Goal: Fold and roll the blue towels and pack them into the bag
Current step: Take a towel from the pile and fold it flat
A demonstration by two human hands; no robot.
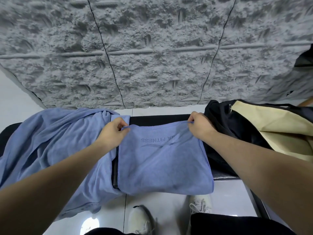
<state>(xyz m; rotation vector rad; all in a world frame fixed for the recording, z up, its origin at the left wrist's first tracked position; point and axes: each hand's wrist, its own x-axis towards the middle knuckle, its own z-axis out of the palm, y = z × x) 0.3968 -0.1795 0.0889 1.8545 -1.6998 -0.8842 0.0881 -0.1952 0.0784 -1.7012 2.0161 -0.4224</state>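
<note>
Folding stage, pretty clearly. The blue towel point(162, 160) is spread on the black bench point(159, 118), its near edge hanging over the front toward the white sneakers point(140, 219) on the floor. The left hand point(113, 133) pinches the far left corner between thumb and curled fingers, and the right hand point(199, 128) does the same on the far right corner, so the far hem is pulled fairly taut between them. The printed logo faces up and reads upside down from here.

A heap of more blue towels point(50, 150) sits crumpled just to the left, overlapping the bench edge. The bag point(254, 133), black with a cream lining, lies open on the right, touching the bench; nothing blue is visibly inside it, though I can't see deep into it.

So I'd say it's early: one towel being squared up, nothing rolled yet. Next move probably calls for bringing both corners toward the near edge together, keeping them level so the hems line up before any rolling.
</note>
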